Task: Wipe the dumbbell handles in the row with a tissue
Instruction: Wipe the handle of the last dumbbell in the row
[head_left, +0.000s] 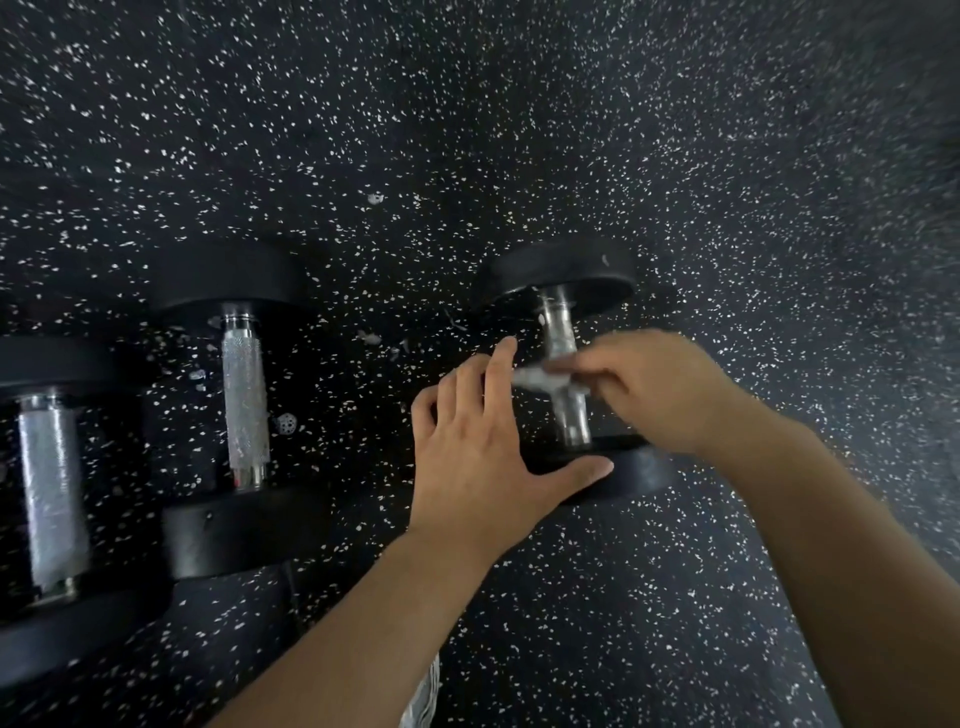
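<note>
Three dumbbells are lying in a row on the speckled floor (467, 130), running from lower left toward centre right of the frame. The right hand (649, 387) is pinching a crumpled white tissue (540, 378) in closed fingers and pressing it across the handle of the right dumbbell (563, 364), centre right. The left hand (483, 441) is spread open, holding nothing, thumb resting on that dumbbell's near weight, likely steadying it. The middle dumbbell handle (244, 395) and the left dumbbell handle (52, 493), at the left edge, are showing white flecks clinging to the knurling, possibly tissue residue, so they may already be wiped; cannot confirm. Small white scraps are lying on the floor between dumbbells. Judging progress: working the last visible handle, near the end.
</note>
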